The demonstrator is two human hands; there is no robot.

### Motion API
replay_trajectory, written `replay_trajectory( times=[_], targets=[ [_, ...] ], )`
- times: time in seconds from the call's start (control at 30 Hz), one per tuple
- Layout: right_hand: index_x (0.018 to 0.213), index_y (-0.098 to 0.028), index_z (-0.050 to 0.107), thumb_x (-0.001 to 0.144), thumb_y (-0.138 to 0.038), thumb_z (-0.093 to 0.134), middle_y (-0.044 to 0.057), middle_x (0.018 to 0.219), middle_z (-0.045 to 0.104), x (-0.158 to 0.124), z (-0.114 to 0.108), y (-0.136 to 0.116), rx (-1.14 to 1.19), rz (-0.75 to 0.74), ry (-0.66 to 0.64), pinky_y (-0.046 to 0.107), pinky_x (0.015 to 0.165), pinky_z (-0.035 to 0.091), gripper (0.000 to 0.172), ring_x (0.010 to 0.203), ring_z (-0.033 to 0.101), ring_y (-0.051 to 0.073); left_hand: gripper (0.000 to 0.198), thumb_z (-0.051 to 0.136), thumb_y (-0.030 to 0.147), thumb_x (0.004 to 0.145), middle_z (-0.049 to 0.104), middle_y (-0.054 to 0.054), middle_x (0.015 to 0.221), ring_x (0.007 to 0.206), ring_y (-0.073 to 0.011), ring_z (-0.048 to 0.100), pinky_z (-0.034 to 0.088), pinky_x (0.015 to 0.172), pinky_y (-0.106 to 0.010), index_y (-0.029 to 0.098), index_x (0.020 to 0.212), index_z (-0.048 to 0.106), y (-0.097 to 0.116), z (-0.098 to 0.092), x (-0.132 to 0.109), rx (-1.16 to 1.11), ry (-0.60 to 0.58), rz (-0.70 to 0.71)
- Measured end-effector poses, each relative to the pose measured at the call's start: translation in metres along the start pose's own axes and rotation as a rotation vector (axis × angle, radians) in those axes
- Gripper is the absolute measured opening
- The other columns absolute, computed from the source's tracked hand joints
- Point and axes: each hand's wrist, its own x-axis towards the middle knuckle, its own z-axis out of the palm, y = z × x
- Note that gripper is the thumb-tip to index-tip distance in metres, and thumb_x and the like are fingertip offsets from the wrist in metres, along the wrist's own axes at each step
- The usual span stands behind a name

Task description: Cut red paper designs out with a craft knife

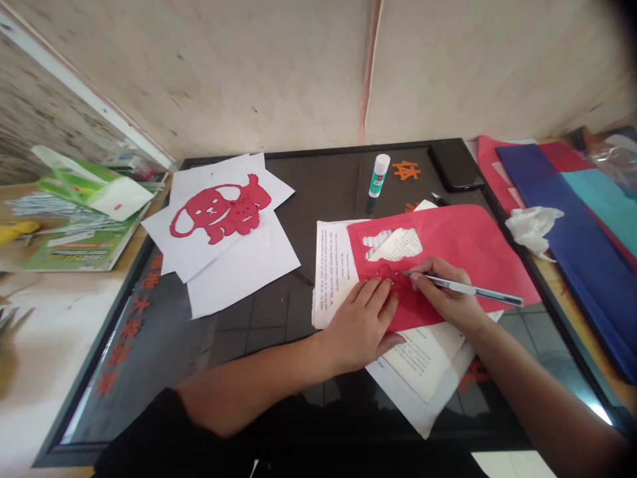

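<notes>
My right hand (pixel 450 292) grips a slim silver craft knife (pixel 478 292), its tip down on a sheet of red paper (pixel 478 245). Flat on the same sheet, just left of the tip, my left hand (pixel 361 322) presses with fingers stretched out. A small outlined shape (pixel 385 271) is on the red paper near my left fingertips. Above it is a cut-out opening (pixel 398 244), through which printed paper shows. Beneath the red sheet lie printed pages (pixel 331 265) and a white sheet (pixel 428 415).
A glue stick (pixel 379 176) stands behind the red paper, with a black phone (pixel 455 167) to its right. White sheets (pixel 239 285) with a red paper-cut dog (pixel 209 212) lie left. Crumpled tissue (pixel 535 229) and coloured paper (pixel 557 245) lie right; booklets (pixel 74 245) sit far left.
</notes>
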Motion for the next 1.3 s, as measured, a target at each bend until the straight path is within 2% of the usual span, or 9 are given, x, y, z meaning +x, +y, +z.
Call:
replay_trajectory(
  times=[0.33,1.0,1.3],
  targets=[
    [0.083,-0.022,0.061,0.092,-0.032,0.058,-0.001,0.069,0.061,0.0026,0.0015,-0.0021,-0.105,-0.080,-0.032,0.027,0.056,0.047,0.014,0.058,0.057,0.014,0.069,0.038,0.059,0.098,0.044,-0.026,0.145,0.137,-0.0387,0.039,0.033,0.112,-0.056,0.002,0.136,0.050,-0.0003,0.0024,-0.0006,-0.021,0.009,-0.006],
    [0.087,-0.021,0.063,0.092,-0.032,0.060,0.000,0.070,0.065,0.0014,0.0019,-0.0011,-0.135,-0.082,-0.030,0.025,0.050,0.048,0.012,0.054,0.057,0.012,0.069,0.039,0.060,0.098,0.046,-0.023,0.145,0.136,-0.0365,0.039,0.031,0.114,-0.051,0.003,0.136,0.050,-0.0007,0.0022,-0.0001,-0.001,0.019,-0.004],
    [0.088,-0.021,0.064,0.092,-0.031,0.059,0.000,0.073,0.068,0.0022,0.0016,-0.0001,-0.136,-0.084,-0.033,0.025,0.054,0.051,0.012,0.058,0.061,0.013,0.069,0.039,0.059,0.098,0.047,-0.023,0.144,0.134,-0.0368,0.041,0.030,0.114,-0.050,0.003,0.134,0.052,-0.0015,0.0027,0.0006,0.016,0.037,0.001]
  ],
)
